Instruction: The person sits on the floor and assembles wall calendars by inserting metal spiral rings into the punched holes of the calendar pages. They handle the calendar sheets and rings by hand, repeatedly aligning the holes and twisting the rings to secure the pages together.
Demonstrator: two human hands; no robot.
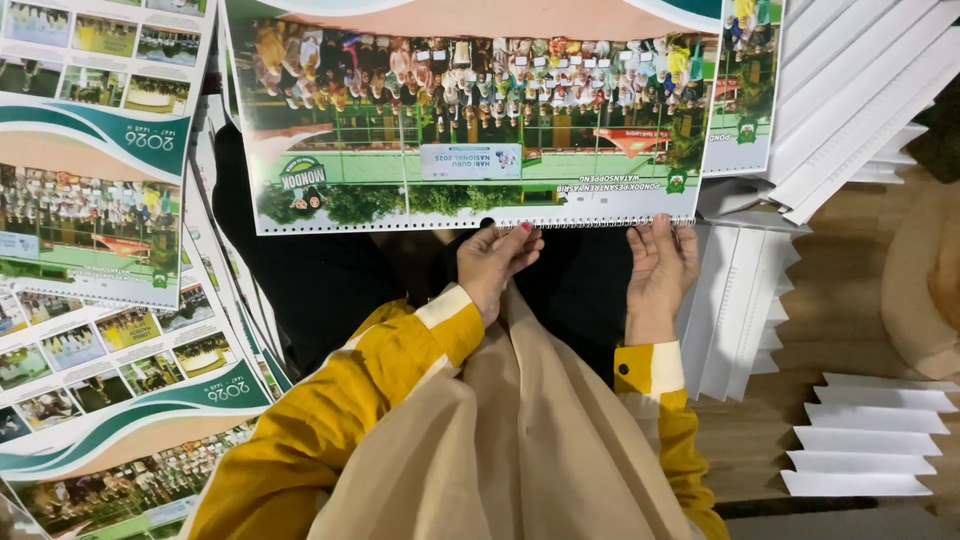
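A large printed calendar sheet (480, 110) with a crowd photograph and green bands lies in front of me, its near edge punched with a row of small holes. A thin wire binding (600, 221) runs along the right half of that edge. My left hand (493, 262) touches the edge near its middle with curled fingertips. My right hand (659, 265) pinches the edge at the wire, fingers bent over it. Both arms wear yellow sleeves with white cuffs. A beige cloth covers my lap.
Several stacks of similar printed calendar sheets (95, 250) fan out at the left. White paper strips (860, 90) are piled at the upper right, more (870, 440) lie stepped on the wooden floor at the lower right. A tan round object (925, 290) sits at the right edge.
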